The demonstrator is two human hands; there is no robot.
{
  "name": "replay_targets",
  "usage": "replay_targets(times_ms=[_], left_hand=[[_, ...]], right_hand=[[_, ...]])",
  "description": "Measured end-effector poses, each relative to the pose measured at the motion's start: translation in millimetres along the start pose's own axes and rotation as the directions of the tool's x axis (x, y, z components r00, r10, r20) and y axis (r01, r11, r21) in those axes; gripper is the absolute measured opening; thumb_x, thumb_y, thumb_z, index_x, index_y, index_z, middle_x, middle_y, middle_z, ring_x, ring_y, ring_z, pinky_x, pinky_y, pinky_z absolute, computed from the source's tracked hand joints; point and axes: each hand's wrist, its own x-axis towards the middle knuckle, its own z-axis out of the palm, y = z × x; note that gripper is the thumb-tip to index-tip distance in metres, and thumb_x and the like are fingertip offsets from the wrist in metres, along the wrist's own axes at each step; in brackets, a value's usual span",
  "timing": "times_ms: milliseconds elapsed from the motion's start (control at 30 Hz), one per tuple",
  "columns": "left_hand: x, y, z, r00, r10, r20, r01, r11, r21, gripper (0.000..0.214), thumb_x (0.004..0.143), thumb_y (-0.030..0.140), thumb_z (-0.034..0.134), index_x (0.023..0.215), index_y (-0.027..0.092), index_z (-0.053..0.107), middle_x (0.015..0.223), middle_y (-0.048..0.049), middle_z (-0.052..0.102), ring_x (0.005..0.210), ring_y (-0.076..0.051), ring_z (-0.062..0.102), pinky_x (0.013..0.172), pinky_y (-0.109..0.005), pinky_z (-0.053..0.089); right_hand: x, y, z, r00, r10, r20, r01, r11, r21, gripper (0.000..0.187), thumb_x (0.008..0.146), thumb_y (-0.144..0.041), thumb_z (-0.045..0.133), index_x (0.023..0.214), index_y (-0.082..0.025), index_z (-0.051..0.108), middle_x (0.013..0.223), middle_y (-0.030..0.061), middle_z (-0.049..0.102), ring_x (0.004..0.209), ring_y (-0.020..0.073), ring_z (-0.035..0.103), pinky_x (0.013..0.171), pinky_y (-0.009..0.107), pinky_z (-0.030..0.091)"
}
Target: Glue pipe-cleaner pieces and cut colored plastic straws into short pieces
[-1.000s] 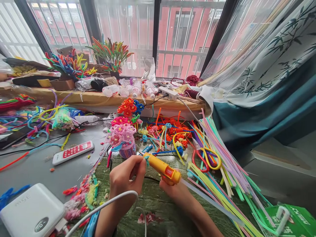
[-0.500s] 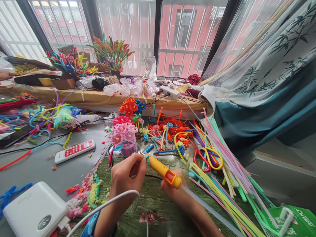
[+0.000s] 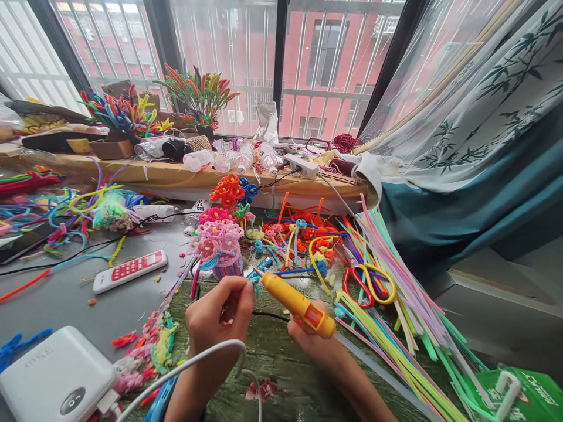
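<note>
My right hand (image 3: pixel 308 337) is closed around a yellow glue gun (image 3: pixel 295 302) with an orange window, its nozzle pointing up and left. A clear glue stick (image 3: pixel 378 375) trails from the back of the gun. My left hand (image 3: pixel 217 316) pinches a small teal pipe-cleaner piece (image 3: pixel 255 285) right at the nozzle tip. Just beyond the hands stands a pink pipe-cleaner flower bunch (image 3: pixel 219 241) in a striped pot.
Red and yellow scissors (image 3: pixel 367 282) lie on a fan of pastel pipe cleaners (image 3: pixel 396 293) to the right. A white power bank (image 3: pixel 55 375) with a white cable, a remote (image 3: pixel 131 270) and loose scraps lie left. The windowsill holds a power strip (image 3: pixel 300 165), bottles and flower pots.
Both hands have shifted slightly left and toward me, and the glue gun has tilted a little more level. The teal piece stays pinched at the nozzle.
</note>
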Motion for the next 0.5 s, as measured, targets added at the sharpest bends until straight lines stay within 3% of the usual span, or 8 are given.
replay_targets(times_ms=[167,300,500], left_hand=[[0,-3,-0.4,0.998,0.046,0.036,-0.045,0.999,-0.016,0.015,0.084,0.016,0.057,0.069,0.019,0.057,0.050,0.0099,0.046,0.039,-0.004,0.035,0.038,-0.015,0.029],[2,0,-0.9,0.998,-0.065,0.024,0.066,0.995,-0.074,0.017,0.083,0.018,0.057,0.066,0.019,0.057,0.050,0.0093,0.043,0.042,-0.005,0.034,0.039,-0.017,0.029],[4,6,-5.8,0.977,-0.190,0.093,0.204,0.960,-0.192,0.019,0.081,0.022,0.058,0.062,0.019,0.057,0.050,0.0082,0.039,0.043,-0.006,0.031,0.040,-0.020,0.024]], right_hand=[[3,-6,-3,0.996,-0.082,0.045,0.081,0.997,0.015,0.029,0.065,-0.021,0.045,0.050,-0.024,0.019,0.048,-0.0064,0.022,0.046,0.0093,0.022,0.044,0.025,0.022],[4,-1,-6,0.975,-0.216,0.060,0.217,0.976,-0.007,0.034,0.067,-0.023,0.051,0.050,-0.024,0.022,0.048,-0.0067,0.022,0.047,0.0099,0.022,0.045,0.026,0.021],[4,5,-8,0.939,-0.342,0.033,0.343,0.931,-0.126,0.041,0.074,-0.033,0.054,0.053,-0.023,0.020,0.048,-0.0080,0.021,0.046,0.0083,0.019,0.046,0.025,0.017]])
